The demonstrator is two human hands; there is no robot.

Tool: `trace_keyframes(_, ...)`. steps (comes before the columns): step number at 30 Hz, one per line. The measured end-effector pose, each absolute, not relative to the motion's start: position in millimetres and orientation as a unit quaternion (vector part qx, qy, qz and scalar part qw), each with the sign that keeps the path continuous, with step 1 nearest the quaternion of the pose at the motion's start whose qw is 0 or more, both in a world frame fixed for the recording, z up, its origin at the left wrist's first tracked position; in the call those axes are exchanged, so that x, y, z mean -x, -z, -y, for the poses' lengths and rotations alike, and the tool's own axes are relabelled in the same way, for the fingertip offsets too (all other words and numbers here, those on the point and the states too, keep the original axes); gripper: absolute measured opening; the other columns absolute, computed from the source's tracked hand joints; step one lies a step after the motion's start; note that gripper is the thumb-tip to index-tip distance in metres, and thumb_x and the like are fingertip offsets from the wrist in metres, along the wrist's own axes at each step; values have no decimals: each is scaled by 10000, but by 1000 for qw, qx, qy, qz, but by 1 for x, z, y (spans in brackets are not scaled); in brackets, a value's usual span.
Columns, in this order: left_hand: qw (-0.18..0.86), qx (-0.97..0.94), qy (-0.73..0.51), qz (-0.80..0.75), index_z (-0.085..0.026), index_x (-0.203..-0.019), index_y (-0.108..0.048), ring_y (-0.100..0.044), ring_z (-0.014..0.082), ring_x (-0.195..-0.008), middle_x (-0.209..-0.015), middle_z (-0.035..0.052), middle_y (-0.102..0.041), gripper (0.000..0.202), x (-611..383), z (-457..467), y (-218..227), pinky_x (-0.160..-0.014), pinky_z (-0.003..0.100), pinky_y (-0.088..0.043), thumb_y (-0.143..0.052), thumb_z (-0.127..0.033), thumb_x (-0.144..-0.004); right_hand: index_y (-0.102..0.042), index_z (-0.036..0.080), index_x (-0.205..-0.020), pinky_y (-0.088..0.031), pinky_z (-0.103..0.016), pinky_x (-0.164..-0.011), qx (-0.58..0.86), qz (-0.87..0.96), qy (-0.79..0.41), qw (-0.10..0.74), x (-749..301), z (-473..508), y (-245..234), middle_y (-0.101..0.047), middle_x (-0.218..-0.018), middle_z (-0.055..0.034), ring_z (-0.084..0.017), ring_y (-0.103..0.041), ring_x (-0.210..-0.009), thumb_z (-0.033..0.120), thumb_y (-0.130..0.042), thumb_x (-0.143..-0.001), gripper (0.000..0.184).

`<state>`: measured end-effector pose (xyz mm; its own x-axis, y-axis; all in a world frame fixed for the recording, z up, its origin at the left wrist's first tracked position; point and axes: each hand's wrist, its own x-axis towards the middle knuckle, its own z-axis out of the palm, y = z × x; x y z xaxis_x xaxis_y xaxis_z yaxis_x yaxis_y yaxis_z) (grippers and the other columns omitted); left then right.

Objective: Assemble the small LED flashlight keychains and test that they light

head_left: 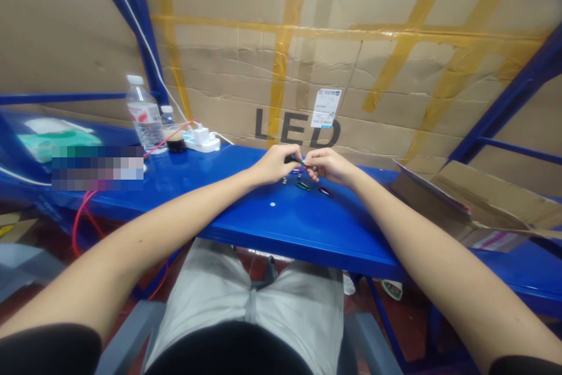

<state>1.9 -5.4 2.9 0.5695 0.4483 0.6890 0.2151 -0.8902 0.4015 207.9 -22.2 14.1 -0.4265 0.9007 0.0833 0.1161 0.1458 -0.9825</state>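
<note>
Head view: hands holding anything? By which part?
Left hand and right hand together pinch a small green clip at fingertips, from opposite sides. Exact part too small to tell.

Just in front of the "LED" lettering [297, 128] on the cardboard wall, the left hand [276, 164] and the right hand [327, 165] meet above the blue table [246, 211]. The fingers of both pinch a tiny green piece [302, 161]. Below the lettering, a loose green clip [302, 186] and a purple clip [325, 192] lie on the table. Left of the lettering stand a water bottle [144, 114], a dark-filled bottle [173, 132] and a white power strip [202, 140]. To its right lies an open cardboard box [478, 205].
</note>
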Motion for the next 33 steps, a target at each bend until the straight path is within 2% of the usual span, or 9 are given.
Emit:
trace_keyframes(4,109,-875,-423,-210,-157,-925,-610,-641,168,-832,-891,46,-698,65,-3,8,-2,-771,289,-473,-611,-197,-875,-640,145,-625,-449,-230,-452,374,658,-529,383,-207,24,-16,-618,-521,-20,-101,-536,-437,290,-816,-662,231)
trace_keyframes(7,71,-891,-384,-232,-162,-1017,-609,-654,187,-900,-983,73,-710,133,-3,11,-3,-819,313,-480,-505,-190,-939,-630,147,-628,-446,-233,-451,376,665,-522,379,-208,23,-17,-613,-518,-14,-100,-535,-430,290,-816,-661,237)
trace_keyframes(10,41,-902,-355,-243,-156,-966,-624,-659,200,-909,-975,89,-715,178,-4,12,-3,-837,329,-482,-446,-153,-955,-633,147,-639,-453,-236,-462,382,673,-514,371,-209,22,-17,-620,-526,-14,-103,-545,-436,289,-816,-657,232)
trace_keyframes(18,35,-898,-385,-208,-156,-904,-660,-670,182,-848,-914,70,-732,140,-3,11,-3,-788,302,-483,-526,-171,-946,-639,148,-629,-455,-233,-460,382,668,-516,377,-209,22,-15,-614,-523,-12,-104,-546,-439,290,-822,-639,232)
trace_keyframes(24,29,-896,-397,-198,-164,-917,-682,-684,187,-894,-944,71,-745,125,-3,10,-3,-825,312,-496,-561,-184,-940,-635,149,-632,-448,-228,-449,379,658,-527,380,-209,23,-16,-604,-523,-10,-103,-542,-447,281,-822,-651,230)
trace_keyframes(33,17,-885,-426,-187,-167,-881,-678,-682,187,-866,-909,58,-739,59,-4,5,1,-803,308,-498,-622,-158,-895,-628,144,-621,-449,-225,-438,367,657,-537,382,-209,22,-16,-604,-517,-15,-105,-542,-441,264,-810,-664,222)
